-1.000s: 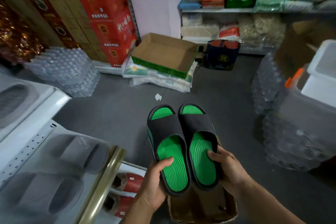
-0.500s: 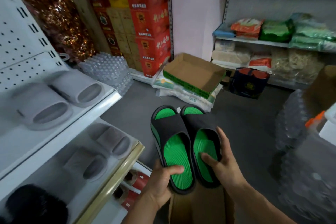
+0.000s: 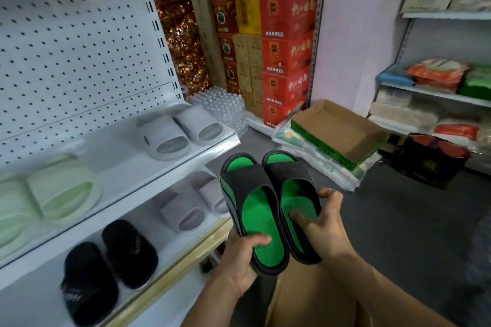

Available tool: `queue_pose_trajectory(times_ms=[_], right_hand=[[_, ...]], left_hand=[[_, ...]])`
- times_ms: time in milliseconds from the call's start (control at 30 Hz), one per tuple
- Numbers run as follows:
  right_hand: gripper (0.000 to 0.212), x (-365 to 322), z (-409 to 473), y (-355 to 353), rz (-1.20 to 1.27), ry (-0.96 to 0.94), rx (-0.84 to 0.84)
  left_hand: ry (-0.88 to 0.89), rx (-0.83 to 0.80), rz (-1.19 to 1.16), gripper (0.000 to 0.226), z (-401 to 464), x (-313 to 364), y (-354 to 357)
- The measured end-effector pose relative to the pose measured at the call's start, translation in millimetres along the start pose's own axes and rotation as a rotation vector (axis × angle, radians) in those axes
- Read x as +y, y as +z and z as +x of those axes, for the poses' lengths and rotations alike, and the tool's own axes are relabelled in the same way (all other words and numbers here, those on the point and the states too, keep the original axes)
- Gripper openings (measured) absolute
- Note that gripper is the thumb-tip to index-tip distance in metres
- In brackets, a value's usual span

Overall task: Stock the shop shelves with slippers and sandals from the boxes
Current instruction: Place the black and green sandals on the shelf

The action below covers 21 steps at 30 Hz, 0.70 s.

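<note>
I hold a pair of black slippers with green insoles side by side at the centre of the head view. My left hand [image 3: 240, 260] grips the heel of the left slipper [image 3: 255, 210], thumb on the insole. My right hand [image 3: 322, 228] grips the heel of the right slipper [image 3: 291, 188]. Below them is an open brown cardboard box [image 3: 313, 297]. The white shop shelves [image 3: 148, 167] stand at the left, holding grey slippers [image 3: 183, 131], pale green slippers [image 3: 53, 194], black fuzzy slippers [image 3: 111, 265] and another grey pair [image 3: 191, 207].
Stacked red and yellow cartons [image 3: 281, 42] and wrapped water bottles [image 3: 220, 106] fill the far corner. An empty cardboard tray [image 3: 337, 130] lies on white sacks. A dark bag [image 3: 430, 159] sits before a right-hand shelf of packaged goods [image 3: 435, 74]. Grey floor lies between.
My view has swung left and upward, bringing the shelf with its slippers into sight. The green-and-black pair stays in both hands, now closer to the shelf's edge.
</note>
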State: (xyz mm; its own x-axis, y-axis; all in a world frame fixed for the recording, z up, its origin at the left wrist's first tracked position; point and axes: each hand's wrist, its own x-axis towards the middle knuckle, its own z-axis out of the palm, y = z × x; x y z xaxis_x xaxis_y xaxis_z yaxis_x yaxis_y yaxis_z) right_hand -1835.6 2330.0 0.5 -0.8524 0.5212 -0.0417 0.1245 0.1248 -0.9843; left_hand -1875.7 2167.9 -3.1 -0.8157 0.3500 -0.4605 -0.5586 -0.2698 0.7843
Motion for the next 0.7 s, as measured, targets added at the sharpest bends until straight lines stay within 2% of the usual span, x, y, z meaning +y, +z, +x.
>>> queue_pose_trajectory(times_ms=[167, 233, 367, 433, 567, 700], right_hand=[[0.046, -27.1, -6.7, 21.6, -0.025, -0.061, -0.099], [0.044, -38.5, -10.9, 33.5, -0.022, -0.082, -0.149], [0.059, -58.2, -25.2, 65.0, 0.01, -0.125, -0.251], [0.062, -66.6, -32.4, 83.9, 0.054, -0.096, -0.318], [0.045, -79.4, -49.4, 130.8, 0.181, 0.076, -0.477], [0.025, -95.2, -87.2, 173.6, 0.254, 0.125, -0.58]], left_hand=[[0.075, 0.075, -0.06, 0.049, -30.6, 15.1, -18.2], [0.113, 0.113, -0.067, 0.053, -46.6, 24.1, -26.0], [0.159, 0.211, -0.114, 0.062, -81.8, 40.4, -52.5], [0.191, 0.26, -0.121, 0.051, -101.1, 44.4, -69.7], [0.273, 0.355, -0.167, 0.039, -143.6, 51.3, -110.0], [0.327, 0.393, -0.281, 0.042, -191.6, 59.2, -145.1]])
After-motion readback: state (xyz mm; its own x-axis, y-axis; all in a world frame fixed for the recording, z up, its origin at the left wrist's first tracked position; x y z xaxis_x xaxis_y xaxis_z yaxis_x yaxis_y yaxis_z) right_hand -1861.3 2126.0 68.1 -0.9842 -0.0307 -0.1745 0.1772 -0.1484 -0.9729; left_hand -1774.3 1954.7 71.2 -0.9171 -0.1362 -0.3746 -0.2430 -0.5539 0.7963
